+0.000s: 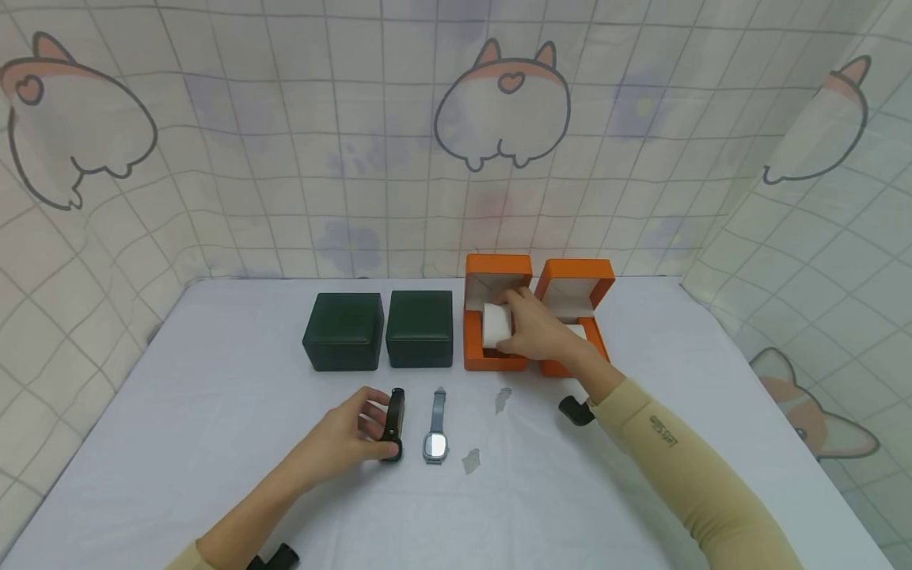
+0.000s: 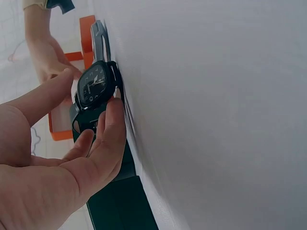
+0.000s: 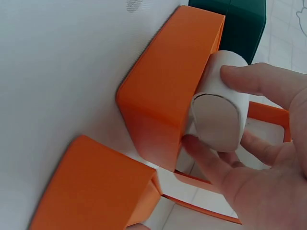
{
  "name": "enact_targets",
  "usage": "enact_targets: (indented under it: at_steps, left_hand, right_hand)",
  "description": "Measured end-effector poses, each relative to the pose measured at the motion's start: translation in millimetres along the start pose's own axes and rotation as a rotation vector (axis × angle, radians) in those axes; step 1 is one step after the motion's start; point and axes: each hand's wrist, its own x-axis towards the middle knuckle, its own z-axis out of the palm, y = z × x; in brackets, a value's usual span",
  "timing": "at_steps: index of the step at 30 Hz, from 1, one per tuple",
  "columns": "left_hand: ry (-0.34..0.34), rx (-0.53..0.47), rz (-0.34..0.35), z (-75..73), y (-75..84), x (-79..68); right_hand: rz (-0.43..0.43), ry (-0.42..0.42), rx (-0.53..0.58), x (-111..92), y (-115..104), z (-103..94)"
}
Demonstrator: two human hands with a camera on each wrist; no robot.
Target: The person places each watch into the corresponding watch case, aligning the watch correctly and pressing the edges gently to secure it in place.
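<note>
My left hand (image 1: 340, 437) holds a wristwatch (image 1: 394, 416) with a black strap between thumb and fingers, just over the white table. The left wrist view shows its dark dial (image 2: 93, 86) with pale numerals. A second wristwatch (image 1: 436, 446) with a blue-grey strap lies to its right. At the left of two open orange boxes, my right hand (image 1: 536, 326) grips a rounded white watch cushion (image 3: 218, 120) between thumb and fingers. The cushion is partly out of that orange box (image 3: 156, 91) and tilted. My palm hides part of the box in the head view.
Two closed green boxes (image 1: 343, 331) (image 1: 420, 328) stand left of the orange ones. The right orange box (image 1: 598, 342) has its lid up and something white (image 1: 577, 331) inside. Two small grey patches (image 1: 471, 461) (image 1: 503, 399) lie on the white cloth (image 1: 606, 491).
</note>
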Motion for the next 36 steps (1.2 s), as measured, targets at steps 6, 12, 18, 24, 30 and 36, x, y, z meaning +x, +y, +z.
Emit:
enact_targets:
  at_steps: [6, 12, 18, 24, 30, 36]
  left_hand:
    - [-0.023, 0.004, -0.015, 0.4, 0.6, 0.6]
    - [-0.035, 0.015, 0.014, -1.0, 0.6, 0.8]
    - [-0.036, 0.045, 0.058, -2.9, -1.5, 0.9]
    - [-0.011, 0.053, 0.057, -3.0, -4.2, 2.6]
    - [0.000, 0.038, 0.043, -4.1, -2.4, 3.0]
    - [0.011, -0.003, 0.031, -3.0, -1.1, 3.9]
  right_hand:
    - [0.024, 0.014, 0.104, -4, 4, 0.1]
    - [0.014, 0.037, 0.184, -7, 8, 0.4]
    - [0.012, 0.046, 0.242, -8, 11, 1.6]
    - [0.065, 0.044, 0.315, -10, 13, 3.9]
    - [0.061, 0.052, 0.360, -15, 14, 5.9]
    - [0.060, 0.047, 0.368, -20, 12, 6.5]
